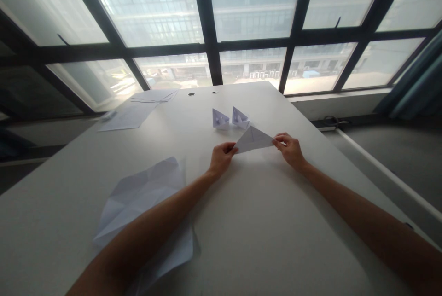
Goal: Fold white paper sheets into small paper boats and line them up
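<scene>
A folded white paper triangle [253, 141] is held up between my hands, its peak pointing away from me and a crease line showing near the top. My left hand [222, 158] pinches the left corner between thumb and fingers. At the opposite corner, my right hand [289, 149] has a similar pinch. Just beyond the triangle, two folded paper boats stand on the table: a left paper boat [220, 120] and a right paper boat [240, 118], close side by side. A creased, unfolded paper sheet [148, 194] lies partly under my left forearm.
The white table [262, 231] reaches toward a large window [255, 6]. Flat paper sheets [129, 115] lie at its far left. Two small round holes sit near the far edge. A white rail [383, 167] runs along the floor at right.
</scene>
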Demonstrator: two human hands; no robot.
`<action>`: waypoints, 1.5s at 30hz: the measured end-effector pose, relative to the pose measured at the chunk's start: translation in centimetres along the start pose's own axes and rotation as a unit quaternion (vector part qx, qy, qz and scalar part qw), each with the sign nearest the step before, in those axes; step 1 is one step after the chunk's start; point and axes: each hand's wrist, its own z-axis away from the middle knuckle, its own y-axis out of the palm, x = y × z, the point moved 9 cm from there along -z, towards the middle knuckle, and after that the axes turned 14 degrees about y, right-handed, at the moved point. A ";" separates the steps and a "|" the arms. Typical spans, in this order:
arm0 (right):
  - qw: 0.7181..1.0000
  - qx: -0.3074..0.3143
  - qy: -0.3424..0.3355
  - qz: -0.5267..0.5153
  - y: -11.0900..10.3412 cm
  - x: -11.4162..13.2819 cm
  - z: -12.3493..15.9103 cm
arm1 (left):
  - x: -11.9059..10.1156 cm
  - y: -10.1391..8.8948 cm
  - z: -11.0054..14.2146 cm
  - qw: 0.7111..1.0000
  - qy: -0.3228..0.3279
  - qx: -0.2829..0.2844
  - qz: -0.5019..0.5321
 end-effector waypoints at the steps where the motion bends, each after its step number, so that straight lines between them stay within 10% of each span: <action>1: 1.000 -0.005 0.000 0.003 -0.1 0.0 0.0 | 0.0 0.1 0.0 1.000 0.000 0.006 0.003; 15: 0.997 -0.063 0.038 0.027 -1.5 -1.5 -0.6 | -0.9 2.5 0.7 0.987 0.028 0.137 -0.079; 26: 0.955 -0.025 0.004 0.297 0.2 -1.2 0.0 | -3.8 6.0 2.8 0.859 0.189 0.335 -0.338; 37: 0.899 -0.022 -0.058 0.433 1.2 0.0 0.8 | -5.0 7.6 4.7 0.793 0.288 0.442 -0.305; 45: 0.887 0.005 -0.063 0.458 3.0 1.6 2.6 | -5.5 7.4 4.6 0.800 0.291 0.426 -0.305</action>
